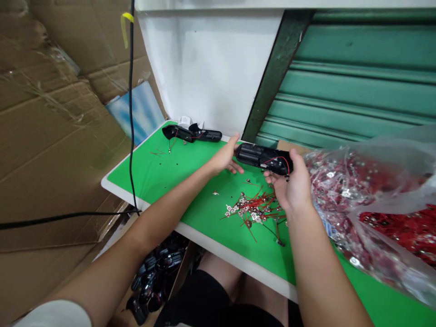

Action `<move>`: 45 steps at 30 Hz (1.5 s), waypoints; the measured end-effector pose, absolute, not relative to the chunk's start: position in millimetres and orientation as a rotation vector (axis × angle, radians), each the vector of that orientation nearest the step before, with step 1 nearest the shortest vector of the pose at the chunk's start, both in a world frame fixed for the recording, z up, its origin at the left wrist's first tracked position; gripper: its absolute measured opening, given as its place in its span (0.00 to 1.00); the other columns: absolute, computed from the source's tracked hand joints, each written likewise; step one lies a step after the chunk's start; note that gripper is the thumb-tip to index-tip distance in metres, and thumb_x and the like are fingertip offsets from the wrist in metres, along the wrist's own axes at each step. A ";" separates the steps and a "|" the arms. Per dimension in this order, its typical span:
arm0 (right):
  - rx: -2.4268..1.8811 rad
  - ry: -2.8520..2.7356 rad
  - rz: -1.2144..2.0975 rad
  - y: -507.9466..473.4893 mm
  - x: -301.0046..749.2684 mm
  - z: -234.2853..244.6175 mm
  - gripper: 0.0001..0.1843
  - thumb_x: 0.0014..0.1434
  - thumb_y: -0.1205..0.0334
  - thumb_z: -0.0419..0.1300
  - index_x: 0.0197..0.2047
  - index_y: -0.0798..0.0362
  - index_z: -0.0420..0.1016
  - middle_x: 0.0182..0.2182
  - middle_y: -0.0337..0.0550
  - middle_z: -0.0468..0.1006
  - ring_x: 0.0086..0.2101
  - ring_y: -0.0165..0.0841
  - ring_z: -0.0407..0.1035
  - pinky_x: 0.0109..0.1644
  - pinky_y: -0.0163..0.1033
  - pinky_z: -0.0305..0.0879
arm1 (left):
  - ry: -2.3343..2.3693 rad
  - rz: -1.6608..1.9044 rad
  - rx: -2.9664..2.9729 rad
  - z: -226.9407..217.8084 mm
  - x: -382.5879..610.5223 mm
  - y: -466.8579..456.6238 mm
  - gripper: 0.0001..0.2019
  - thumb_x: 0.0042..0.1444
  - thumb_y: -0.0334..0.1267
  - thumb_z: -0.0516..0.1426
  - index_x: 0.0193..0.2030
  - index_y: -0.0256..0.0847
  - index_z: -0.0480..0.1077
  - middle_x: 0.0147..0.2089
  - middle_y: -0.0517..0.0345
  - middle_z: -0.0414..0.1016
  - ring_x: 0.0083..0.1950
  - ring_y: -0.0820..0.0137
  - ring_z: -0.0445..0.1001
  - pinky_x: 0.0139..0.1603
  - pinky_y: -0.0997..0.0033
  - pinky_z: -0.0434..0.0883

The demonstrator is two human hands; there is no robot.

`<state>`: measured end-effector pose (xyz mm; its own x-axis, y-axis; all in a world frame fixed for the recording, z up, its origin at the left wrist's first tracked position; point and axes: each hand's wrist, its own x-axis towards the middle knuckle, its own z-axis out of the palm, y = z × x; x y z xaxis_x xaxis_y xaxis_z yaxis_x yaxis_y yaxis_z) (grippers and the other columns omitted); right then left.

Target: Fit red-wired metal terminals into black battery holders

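A black plastic casing (250,156), long and rounded at its left end, is held above the table. A thin red wire runs along its right half. My right hand (294,184) grips the right end, thumb against the side and fingers beneath. My left hand (225,156) is at the other end with thumb and fingers spread apart; whether it touches the casing I cannot tell. Below lies a loose pile of small metal contact pieces with red wires (254,209). Similar black casings (192,134) rest at the table's back left, with thin wires hanging from them.
The green tabletop (200,218) has a white edge. A clear plastic bag (354,190) of red-wired metal pieces fills the right side. A black cable (131,104) hangs at the left before cardboard (44,136). Below the table, a box holds black parts (156,272).
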<state>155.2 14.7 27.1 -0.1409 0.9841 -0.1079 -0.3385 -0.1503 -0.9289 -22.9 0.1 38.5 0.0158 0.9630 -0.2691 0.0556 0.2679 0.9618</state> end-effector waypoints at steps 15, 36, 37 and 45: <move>-0.868 -0.836 1.499 9.6 160.4 33.8 0.35 0.42 0.31 0.69 0.42 0.52 0.73 0.37 0.41 0.77 0.28 0.29 0.71 0.25 0.32 0.64 | 0.853 0.913 0.909 36.3 -13.0 -9.2 0.32 0.60 0.47 0.40 0.67 0.35 0.58 0.47 0.41 0.80 0.35 0.62 0.82 0.25 0.71 0.74; -0.790 -0.872 1.805 0.0 152.3 28.2 0.31 0.40 0.57 0.76 0.47 0.54 0.73 0.27 0.38 0.78 0.24 0.29 0.73 0.26 0.32 0.69 | 0.750 1.509 0.804 32.2 6.3 -13.1 0.33 0.61 0.52 0.53 0.72 0.50 0.50 0.64 0.54 0.70 0.54 0.65 0.77 0.58 0.61 0.74; -0.801 -0.827 1.757 2.3 153.6 28.5 0.29 0.39 0.58 0.76 0.45 0.54 0.74 0.25 0.36 0.76 0.22 0.28 0.70 0.24 0.31 0.66 | 0.748 1.461 0.788 33.5 4.3 -13.4 0.31 0.62 0.54 0.50 0.70 0.46 0.55 0.63 0.51 0.71 0.53 0.64 0.78 0.55 0.59 0.75; -0.951 -0.844 1.464 8.3 161.9 35.1 0.26 0.36 0.49 0.75 0.36 0.55 0.78 0.26 0.34 0.73 0.19 0.20 0.55 0.18 0.28 0.46 | 0.879 0.910 0.685 39.1 -15.5 -13.9 0.38 0.61 0.69 0.40 0.52 0.34 0.68 0.39 0.45 0.77 0.36 0.58 0.82 0.24 0.70 0.73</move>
<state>161.9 8.3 35.1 -0.0329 0.9947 -0.0974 -0.4138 -0.1023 -0.9046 -15.5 -13.9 39.1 0.3284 0.8795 -0.3445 -0.3741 0.4560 0.8076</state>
